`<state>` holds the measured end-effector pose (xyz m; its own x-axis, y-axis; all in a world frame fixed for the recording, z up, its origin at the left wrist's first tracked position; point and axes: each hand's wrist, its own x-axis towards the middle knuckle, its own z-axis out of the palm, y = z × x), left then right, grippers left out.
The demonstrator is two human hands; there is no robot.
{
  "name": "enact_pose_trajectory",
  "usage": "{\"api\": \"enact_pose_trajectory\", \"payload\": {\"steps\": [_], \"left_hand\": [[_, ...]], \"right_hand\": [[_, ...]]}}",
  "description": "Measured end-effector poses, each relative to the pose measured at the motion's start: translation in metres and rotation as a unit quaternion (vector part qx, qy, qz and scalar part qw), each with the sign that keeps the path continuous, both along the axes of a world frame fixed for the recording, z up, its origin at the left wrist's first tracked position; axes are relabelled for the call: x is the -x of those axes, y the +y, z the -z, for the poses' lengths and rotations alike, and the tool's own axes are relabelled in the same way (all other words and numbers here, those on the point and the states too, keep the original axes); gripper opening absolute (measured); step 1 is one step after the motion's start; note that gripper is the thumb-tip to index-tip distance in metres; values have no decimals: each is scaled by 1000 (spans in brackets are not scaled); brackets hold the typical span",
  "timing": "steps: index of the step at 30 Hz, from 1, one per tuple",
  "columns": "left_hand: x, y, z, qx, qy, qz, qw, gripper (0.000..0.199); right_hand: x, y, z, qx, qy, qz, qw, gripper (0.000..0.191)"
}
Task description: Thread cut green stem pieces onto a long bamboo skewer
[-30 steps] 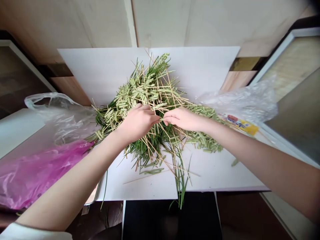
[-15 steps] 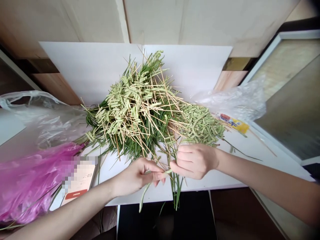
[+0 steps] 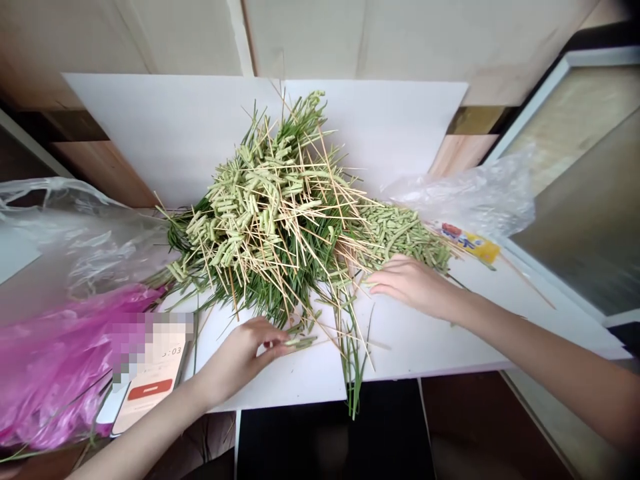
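My left hand (image 3: 253,347) pinches several short green bean pieces (image 3: 303,343) above the front of the white table (image 3: 280,383). To the right, my right hand (image 3: 405,283) is closed at the near edge of a pile of cut green pieces (image 3: 400,237); what its fingertips hold, if anything, is too small to make out. Behind both hands rises a heap of long green stalks (image 3: 295,287), topped with cut pieces (image 3: 245,193) and thin wooden sticks (image 3: 300,233). A few long stalks (image 3: 354,380) hang over the front edge between the hands.
At the left lie a pink plastic bag (image 3: 65,360), a clear bag (image 3: 100,247) and a phone (image 3: 155,373). Another clear bag (image 3: 480,193) and a yellow wrapper (image 3: 480,247) are at the right. A white board (image 3: 390,133) stands at the back.
My hands have come apart. The right one moved up and right to the cut pile, the left one slightly left. The long green strip between them no longer shows there.
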<state>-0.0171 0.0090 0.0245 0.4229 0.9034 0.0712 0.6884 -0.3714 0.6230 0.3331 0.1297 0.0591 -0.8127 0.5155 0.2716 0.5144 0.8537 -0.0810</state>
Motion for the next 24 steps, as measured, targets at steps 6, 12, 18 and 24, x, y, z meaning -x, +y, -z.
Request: {"api": "enact_pose_trajectory", "payload": {"steps": [6,12,18,24], "left_hand": [[-6,24,8,-105,87,8,991,25],[-41,21,-9,-106,22,6,994,33],[-64,27,-6,-67,-17,-9,998,18],[-65,30,-6,-49,-45,-21,998,7]], "right_hand": [[52,-26,9,203,-21,21,979,39],[83,-41,28,273,14,6,962,75],[96,-44,38,295,15,23,955,84],[82,-41,42,273,38,22,961,35]]}}
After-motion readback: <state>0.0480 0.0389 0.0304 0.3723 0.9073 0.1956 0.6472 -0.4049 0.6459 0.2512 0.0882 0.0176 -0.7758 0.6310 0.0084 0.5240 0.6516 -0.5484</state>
